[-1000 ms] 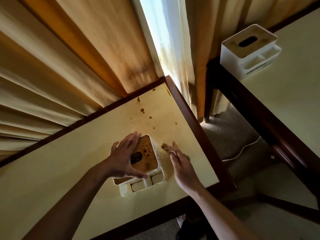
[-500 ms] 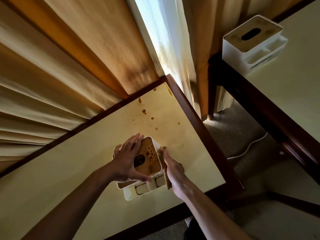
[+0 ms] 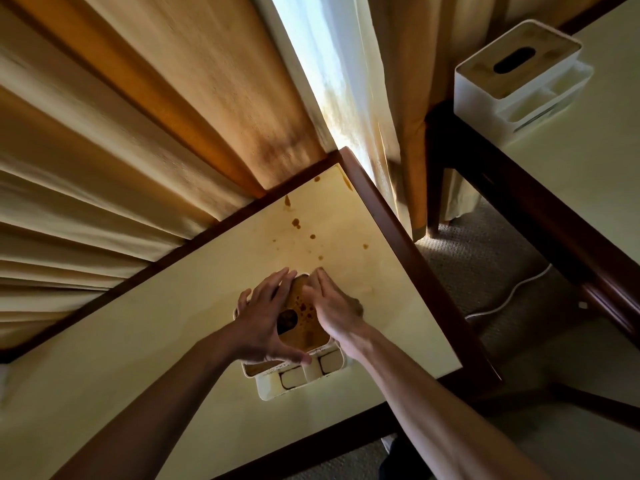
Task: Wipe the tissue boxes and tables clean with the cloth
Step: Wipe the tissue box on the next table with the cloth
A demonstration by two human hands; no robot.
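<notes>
The white plastic tissue box with a stained wooden lid [image 3: 304,327] sits lower centre on the cream, dark-edged table [image 3: 346,237]. The right hand [image 3: 334,306] has moved from beside the box onto its lid, fingers flat; the cloth is hidden, so wiping has probably begun. The left hand [image 3: 265,323] grips the box.

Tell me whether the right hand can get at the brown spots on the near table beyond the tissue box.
Probably yes. The right hand lies on the stained tissue box, and the brown spots sit on bare tabletop just past its fingertips, with nothing standing between. The left hand holds the box on its other side.
</notes>
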